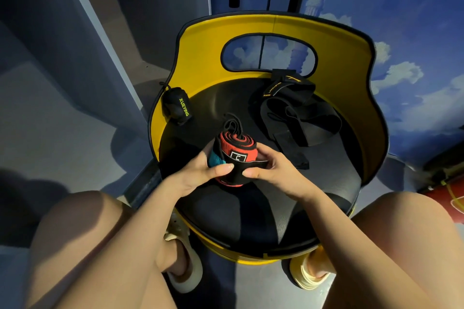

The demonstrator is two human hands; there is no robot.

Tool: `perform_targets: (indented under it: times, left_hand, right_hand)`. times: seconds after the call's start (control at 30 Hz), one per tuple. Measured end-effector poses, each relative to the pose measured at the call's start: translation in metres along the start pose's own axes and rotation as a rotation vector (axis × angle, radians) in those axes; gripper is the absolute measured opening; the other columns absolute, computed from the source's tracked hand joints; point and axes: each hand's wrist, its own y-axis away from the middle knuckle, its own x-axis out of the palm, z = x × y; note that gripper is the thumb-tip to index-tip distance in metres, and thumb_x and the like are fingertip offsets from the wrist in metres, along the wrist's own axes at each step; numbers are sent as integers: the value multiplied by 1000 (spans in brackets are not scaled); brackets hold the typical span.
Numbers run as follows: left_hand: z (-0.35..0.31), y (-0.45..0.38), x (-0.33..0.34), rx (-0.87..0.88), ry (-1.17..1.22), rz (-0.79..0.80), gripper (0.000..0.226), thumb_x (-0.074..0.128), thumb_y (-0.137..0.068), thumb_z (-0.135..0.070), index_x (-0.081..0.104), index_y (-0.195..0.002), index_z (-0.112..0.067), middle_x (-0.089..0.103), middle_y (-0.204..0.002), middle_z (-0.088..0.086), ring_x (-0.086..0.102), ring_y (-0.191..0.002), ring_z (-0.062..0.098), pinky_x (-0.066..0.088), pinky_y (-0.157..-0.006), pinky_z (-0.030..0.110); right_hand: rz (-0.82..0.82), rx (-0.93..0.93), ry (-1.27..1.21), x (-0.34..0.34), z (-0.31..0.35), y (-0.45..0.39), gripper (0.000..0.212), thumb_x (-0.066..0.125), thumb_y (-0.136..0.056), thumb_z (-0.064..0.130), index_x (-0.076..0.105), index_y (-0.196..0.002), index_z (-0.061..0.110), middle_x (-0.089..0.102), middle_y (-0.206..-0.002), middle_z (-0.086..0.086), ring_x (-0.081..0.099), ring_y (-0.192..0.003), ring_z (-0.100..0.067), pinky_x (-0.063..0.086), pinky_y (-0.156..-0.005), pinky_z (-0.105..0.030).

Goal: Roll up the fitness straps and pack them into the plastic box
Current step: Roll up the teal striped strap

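The red and black roll (234,155) is woven cloth, matt, with a fuzzy teal patch on its side. The loose black straps (296,110) look like smooth elastic fabric with a faint sheen. The chair's seat (226,208) is black padded leather-like stuff, softly glossy; its yellow backrest (200,57) is smooth, slightly shiny

"XUEYING" in green on the black rolled strap (176,106), gold lettering on the loose black strap (286,88) too small to read
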Motion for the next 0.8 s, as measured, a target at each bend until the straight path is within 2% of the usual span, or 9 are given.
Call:
perform_targets:
  times: [0.13,0.27,0.37,0.43,0.53,0.6,0.67,0.77,0.8]
  left_hand:
    - [-9,-3,-2,-19,-93,-7,87,78,-48,-60,38,-123,-48,47,-130,-17,40,-128,6,32,-105,25]
    - [-20,-5,-2,-1,-245,-126,83,73,-74,-41,29,-143,-31,43,-141,-10,36,-132,8,31,-107,27]
    - [-22,-3,-2,43,-367,-204,79,73,-76,-36,32,-143,-27,45,-139,-7,41,-128,9,35,-102,25]
    - [-21,0,-6,65,-425,-226,76,74,-75,-33,37,-140,-27,48,-138,-7,43,-126,10,37,-102,26]
    - [-29,5,-13,49,-322,-155,61,72,-78,-18,43,-132,-26,53,-123,-12,50,-111,-1,41,-93,13]
    - [-33,6,-17,57,-219,-112,60,72,-74,-19,43,-125,-28,54,-117,-17,50,-107,-7,41,-96,13]
    - [-33,5,-20,60,-151,-115,60,72,-72,-18,43,-124,-25,54,-119,-14,51,-114,0,40,-102,20]
    - [-35,1,-24,57,-71,-82,57,71,-70,-19,43,-120,-23,54,-123,-9,50,-118,4,43,-97,17]
    - [-37,1,-25,49,-60,-62,56,69,-72,-18,43,-122,-23,53,-125,-7,49,-120,5,42,-100,20]
  right_hand:
    - [-130,-16,-93,4,-2,2,46,66,-79,-4,57,-122,10,70,-110,1,64,-106,-12,49,-86,-19]
    - [-259,-65,-88,10,5,0,51,71,-77,1,57,-125,8,68,-116,-3,63,-110,-13,50,-93,-24]
    - [-326,-87,8,13,7,-2,58,78,-72,7,57,-124,19,68,-115,6,62,-109,-4,47,-95,-19]
    - [-306,-81,38,11,9,-2,65,77,-71,3,52,-127,23,65,-114,12,60,-106,5,45,-89,-11]
    - [-224,-70,37,4,13,0,64,71,-75,-6,49,-132,14,64,-110,13,60,-100,11,43,-83,-5]
    - [-203,-55,47,-1,15,-1,65,72,-74,-3,49,-133,12,64,-111,14,61,-101,8,44,-84,-7]
    - [-187,-45,63,-3,18,-3,65,75,-72,0,52,-131,15,65,-115,12,62,-105,3,44,-88,-10]
    - [-159,-43,56,-5,19,-8,65,75,-71,1,52,-132,11,63,-124,1,59,-115,-6,44,-96,-16]
    - [-168,-42,50,-4,19,-9,66,76,-71,2,53,-131,11,63,-125,-1,58,-117,-9,44,-99,-20]
